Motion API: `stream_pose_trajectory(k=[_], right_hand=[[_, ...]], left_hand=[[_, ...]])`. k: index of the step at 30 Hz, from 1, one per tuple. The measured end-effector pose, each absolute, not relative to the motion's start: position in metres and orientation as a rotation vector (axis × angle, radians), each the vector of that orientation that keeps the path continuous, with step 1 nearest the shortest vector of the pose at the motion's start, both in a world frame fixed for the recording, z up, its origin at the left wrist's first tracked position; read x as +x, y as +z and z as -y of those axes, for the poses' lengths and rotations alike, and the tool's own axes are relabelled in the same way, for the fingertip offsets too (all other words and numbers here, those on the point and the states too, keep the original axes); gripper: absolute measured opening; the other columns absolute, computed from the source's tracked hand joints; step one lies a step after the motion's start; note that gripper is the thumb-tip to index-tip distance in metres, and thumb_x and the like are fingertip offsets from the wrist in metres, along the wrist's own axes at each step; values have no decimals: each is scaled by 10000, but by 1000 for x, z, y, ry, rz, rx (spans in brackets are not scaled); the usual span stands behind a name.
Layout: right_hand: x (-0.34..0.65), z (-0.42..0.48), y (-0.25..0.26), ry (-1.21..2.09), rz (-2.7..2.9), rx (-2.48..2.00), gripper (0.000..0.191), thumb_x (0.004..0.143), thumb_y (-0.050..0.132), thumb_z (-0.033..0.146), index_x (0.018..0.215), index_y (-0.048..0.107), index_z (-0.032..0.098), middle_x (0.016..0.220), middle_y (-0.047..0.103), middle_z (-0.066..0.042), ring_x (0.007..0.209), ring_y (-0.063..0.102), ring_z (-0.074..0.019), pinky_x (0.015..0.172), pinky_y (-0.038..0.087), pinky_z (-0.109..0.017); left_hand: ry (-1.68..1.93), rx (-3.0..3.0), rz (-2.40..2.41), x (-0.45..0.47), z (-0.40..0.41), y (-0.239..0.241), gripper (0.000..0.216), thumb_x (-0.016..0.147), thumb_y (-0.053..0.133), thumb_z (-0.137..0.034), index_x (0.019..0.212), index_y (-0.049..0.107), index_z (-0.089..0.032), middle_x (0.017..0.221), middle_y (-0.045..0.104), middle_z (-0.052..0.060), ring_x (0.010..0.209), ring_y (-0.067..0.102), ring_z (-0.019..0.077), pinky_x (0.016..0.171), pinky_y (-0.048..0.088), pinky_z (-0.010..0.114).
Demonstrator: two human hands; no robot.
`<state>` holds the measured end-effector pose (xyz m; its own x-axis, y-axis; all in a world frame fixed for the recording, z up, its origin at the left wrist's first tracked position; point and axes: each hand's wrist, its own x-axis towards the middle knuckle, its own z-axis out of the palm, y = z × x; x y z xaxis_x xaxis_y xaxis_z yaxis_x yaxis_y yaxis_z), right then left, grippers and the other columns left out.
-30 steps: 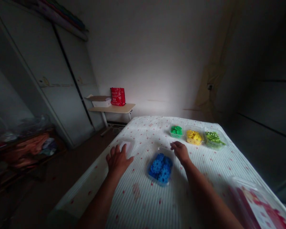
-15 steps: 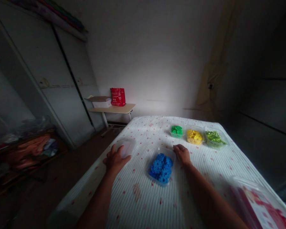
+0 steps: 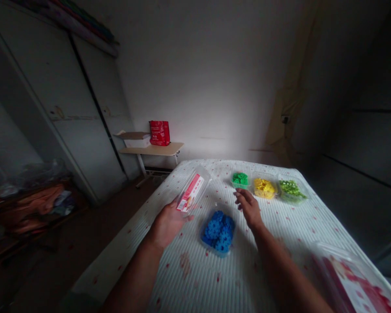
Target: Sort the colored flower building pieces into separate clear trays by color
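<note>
My left hand (image 3: pixel 168 220) holds a clear plastic lid with a red and white label (image 3: pixel 193 189), lifted and tilted above the bed. A clear tub of blue toy pieces (image 3: pixel 219 226) sits on the white dotted bedspread (image 3: pixel 195 278) just right of that hand. My right hand (image 3: pixel 248 206) hovers over the tub's far right corner, fingers loosely spread, holding nothing.
Three tubs stand in a row at the far side: green pieces (image 3: pixel 240 178), yellow pieces (image 3: pixel 263 188), light green pieces (image 3: pixel 290 189). Another labelled lid (image 3: pixel 352 278) lies at the near right. Beyond the bed's left edge are a small table with a red bag (image 3: pixel 159 132) and a wardrobe (image 3: pixel 68 108).
My left hand has picked the lid up off the bed and turned it label side up. My right hand has lifted off the blue tub's edge and opened.
</note>
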<state>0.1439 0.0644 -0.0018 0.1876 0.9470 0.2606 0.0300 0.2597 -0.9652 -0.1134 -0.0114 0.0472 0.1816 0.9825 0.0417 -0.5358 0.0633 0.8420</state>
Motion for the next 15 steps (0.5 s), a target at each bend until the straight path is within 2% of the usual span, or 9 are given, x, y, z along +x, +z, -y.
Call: stream_pose_trajectory(k=[3, 6, 8, 11, 13, 15], right_hand=[[133, -51, 30, 905, 1308, -883, 456, 780, 503, 443, 1152, 513, 180, 1026, 605, -79, 648, 552, -116, 471, 411, -207], [126, -44, 47, 889, 1387, -829, 425, 789, 496, 406, 1148, 516, 180, 853, 626, -39, 550, 517, -99, 439, 393, -206], [127, -43, 47, 818, 1413, -916, 382, 778, 495, 382, 1081, 555, 157, 693, 600, -4, 480, 476, -90, 427, 380, -208], [135, -45, 41, 706, 1517, -1135, 354, 774, 461, 335, 1030, 592, 129, 592, 586, 3, 441, 473, -97, 443, 387, -218], [141, -46, 38, 604, 1673, -1297, 328, 777, 446, 305, 993, 624, 133, 580, 611, -14, 464, 517, -116, 483, 403, -229], [145, -46, 37, 458, 1844, -1458, 290, 783, 449, 271, 958, 649, 157, 632, 653, -41, 552, 580, -143, 549, 418, -240]], left_hand=[[1090, 773, -451, -96, 17, 51, 434, 745, 489, -469, 1038, 608, -172, 1079, 629, 119, 1075, 526, 347, 817, 417, 469], [944, 733, -389, -82, 17, 51, 486, 764, 454, -502, 1075, 587, -153, 1028, 648, 129, 1021, 560, 343, 798, 423, 476], [928, 750, -443, -76, 15, 48, 485, 770, 453, -500, 1065, 584, -139, 968, 663, 127, 933, 600, 303, 768, 444, 433], [1040, 918, -720, -72, 10, 39, 387, 768, 485, -467, 926, 606, -135, 790, 666, 82, 695, 614, 197, 629, 461, 304], [1092, 1140, -1004, -71, 7, 31, 324, 751, 510, -463, 777, 586, -150, 630, 606, 20, 512, 534, 131, 493, 397, 230], [1059, 1404, -1278, -71, 5, 23, 319, 757, 492, -461, 648, 533, -164, 519, 509, -25, 424, 443, 97, 432, 312, 202]])
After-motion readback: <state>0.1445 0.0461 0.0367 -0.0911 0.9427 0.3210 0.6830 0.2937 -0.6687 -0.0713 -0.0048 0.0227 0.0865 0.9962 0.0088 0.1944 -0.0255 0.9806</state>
